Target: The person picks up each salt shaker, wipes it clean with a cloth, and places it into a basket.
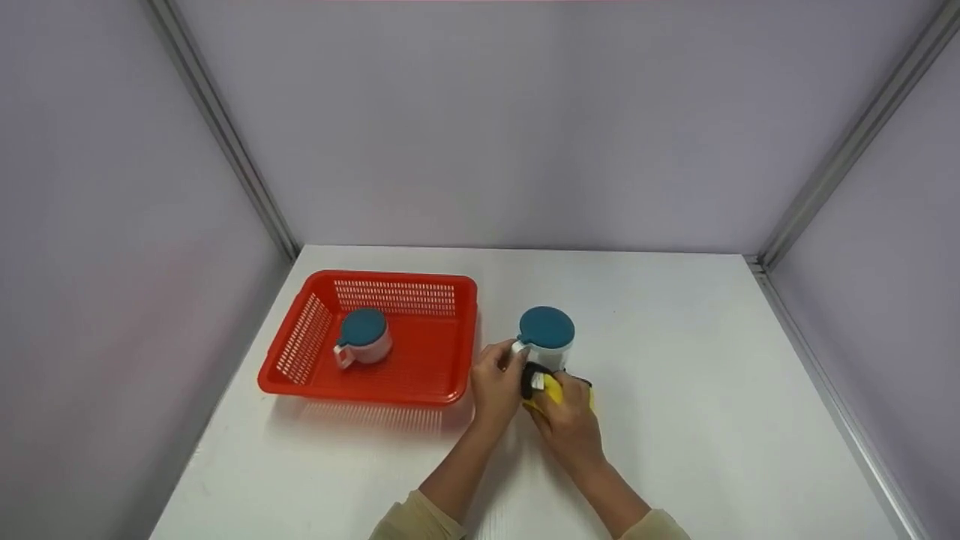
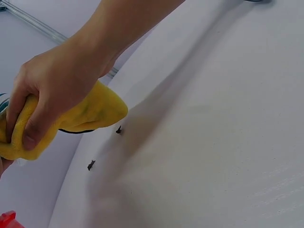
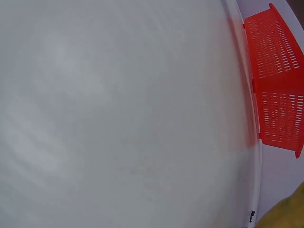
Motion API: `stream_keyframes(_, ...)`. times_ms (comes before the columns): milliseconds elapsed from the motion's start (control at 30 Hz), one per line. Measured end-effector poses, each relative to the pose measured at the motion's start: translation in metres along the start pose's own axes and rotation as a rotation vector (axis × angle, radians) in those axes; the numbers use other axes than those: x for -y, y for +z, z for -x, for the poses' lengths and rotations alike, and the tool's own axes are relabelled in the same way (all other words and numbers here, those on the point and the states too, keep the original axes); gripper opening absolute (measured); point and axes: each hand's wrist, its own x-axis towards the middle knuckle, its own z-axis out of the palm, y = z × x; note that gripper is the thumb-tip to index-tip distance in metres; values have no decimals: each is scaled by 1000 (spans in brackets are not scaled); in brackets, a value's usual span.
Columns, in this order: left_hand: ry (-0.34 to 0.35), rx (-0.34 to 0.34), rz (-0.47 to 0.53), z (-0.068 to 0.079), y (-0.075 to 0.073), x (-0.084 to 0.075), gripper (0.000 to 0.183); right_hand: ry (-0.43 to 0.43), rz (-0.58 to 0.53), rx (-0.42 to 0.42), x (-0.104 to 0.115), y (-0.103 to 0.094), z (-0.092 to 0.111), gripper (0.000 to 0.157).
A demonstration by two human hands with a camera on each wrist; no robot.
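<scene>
A clear-white lidded cup (image 1: 551,357) with a teal lid (image 1: 547,327) is in front of the person, right of the basket. The left hand (image 1: 496,386) pinches the cup's small white handle at its left side. The right hand (image 1: 574,424) grips a yellow cloth (image 1: 555,388) with a black edge and holds it against the cup's near side, hiding the lower part. In the left wrist view, the right hand (image 2: 59,78) has its fingers curled over the bunched yellow cloth (image 2: 97,111). A corner of the cloth (image 3: 285,213) enters the right wrist view.
A red plastic basket (image 1: 427,375) with slotted walls stands on the white table (image 1: 690,390), left of the hands. Inside it is a second cup (image 1: 367,349) with a teal lid and handle. Small dark specks (image 2: 91,165) show in the left wrist view. Pale walls enclose the table.
</scene>
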Motion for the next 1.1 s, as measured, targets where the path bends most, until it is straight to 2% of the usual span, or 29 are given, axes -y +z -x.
stream_keyframes(100, -4, -1, 11, 1, 0, 1, 21, 37, -28, -5, 2, 0, 0, 25)
stream_keyframes(200, -5, 6, 24, 0, 0, 3, 19, 115, -91, -12, 3, -1, -1, 27)
stream_keyframes(367, 6, 15, 43, 0, -1, 5, 20, 263, -281, -61, 4, -1, 0, 35)
stream_keyframes(533, -20, 41, 71, 0, -2, 5, 20, 371, -437, -119, 4, -1, 1, 38)
stream_keyframes(800, 7, 42, 29, 1, -2, 8, 18, 563, -505, -137, 1, -6, -1, 34)
stream_keyframes(1100, -41, 64, 6, 3, -3, 8, 22, 764, -597, -169, -7, -9, -9, 34)
